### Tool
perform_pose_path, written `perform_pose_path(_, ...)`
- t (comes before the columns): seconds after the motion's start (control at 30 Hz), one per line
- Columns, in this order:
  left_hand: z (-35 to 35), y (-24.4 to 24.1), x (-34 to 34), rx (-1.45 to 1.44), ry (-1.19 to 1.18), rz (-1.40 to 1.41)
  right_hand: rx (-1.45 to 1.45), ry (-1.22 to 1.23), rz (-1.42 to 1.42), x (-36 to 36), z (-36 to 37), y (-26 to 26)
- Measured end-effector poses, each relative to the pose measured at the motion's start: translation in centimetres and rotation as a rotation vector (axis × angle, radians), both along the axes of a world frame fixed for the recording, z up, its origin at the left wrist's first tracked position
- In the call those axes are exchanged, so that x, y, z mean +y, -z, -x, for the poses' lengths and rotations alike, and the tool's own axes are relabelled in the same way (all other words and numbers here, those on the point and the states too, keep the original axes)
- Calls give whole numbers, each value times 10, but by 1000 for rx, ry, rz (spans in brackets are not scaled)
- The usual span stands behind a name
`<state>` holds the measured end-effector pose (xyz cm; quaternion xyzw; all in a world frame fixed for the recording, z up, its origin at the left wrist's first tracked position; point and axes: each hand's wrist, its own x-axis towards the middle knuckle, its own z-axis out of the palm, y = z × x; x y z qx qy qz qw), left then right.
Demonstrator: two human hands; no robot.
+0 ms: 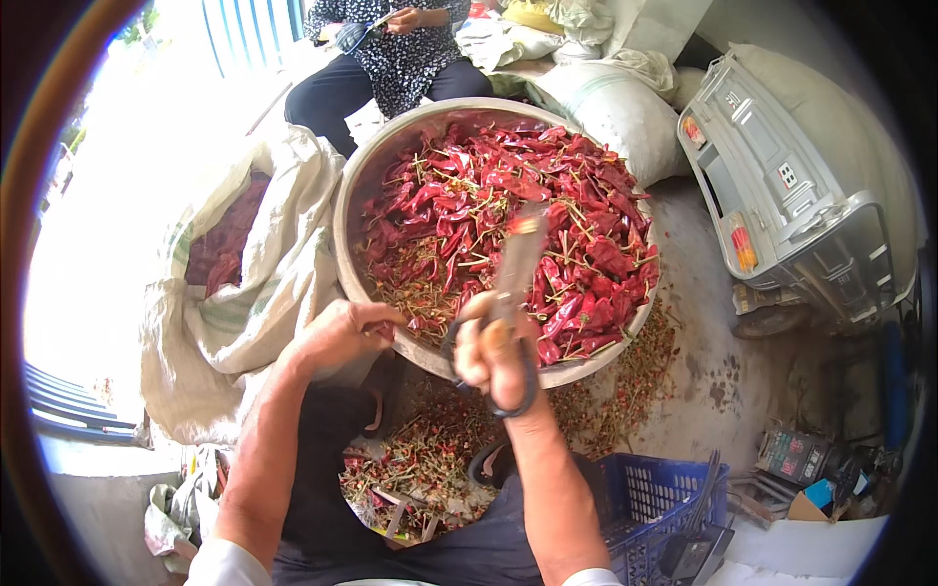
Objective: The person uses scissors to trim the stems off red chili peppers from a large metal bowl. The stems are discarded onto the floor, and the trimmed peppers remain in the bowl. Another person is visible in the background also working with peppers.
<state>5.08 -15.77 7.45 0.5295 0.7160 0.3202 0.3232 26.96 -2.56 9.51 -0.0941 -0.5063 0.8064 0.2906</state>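
A large round basin is heaped with dried red chili peppers, many with pale stems. Over its near rim my right hand grips a pair of scissors by dark handles, blades pointing away and blurred by motion. My left hand is at the basin's near left rim, fingers curled around a small reddish thing, likely a chili piece. Cut stems and bits lie in the basin's near left part. Left of the basin, an open woven sack holds more red chilies.
Opposite sits another person, hands holding something. Full white sacks and a grey plastic case stand to the right. Stem scraps litter the floor between my legs. A blue plastic crate is at lower right.
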Motion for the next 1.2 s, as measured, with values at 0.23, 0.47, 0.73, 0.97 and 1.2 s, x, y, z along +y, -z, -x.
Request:
perform_pose_path(0.23, -19, -12, 27, 243, 97, 88, -148, 286, -406, 21, -7, 7)
perform_pose_path(0.47, 95, 72, 122, 765, -137, -29, -273, 285, -317, 20, -9, 5)
perform_pose_path(0.73, 104, 92, 148, 1090, -37, 143, -252, 238, -235, 20, -7, 4)
perform_pose_path(0.97, 66, 27, 116, 544, -242, -32, -356, 374, -724, 16, -6, 4)
perform_pose_path(1.2, 5, -11, 33, -44, -501, -164, -511, 407, -1409, 7, 1, 12)
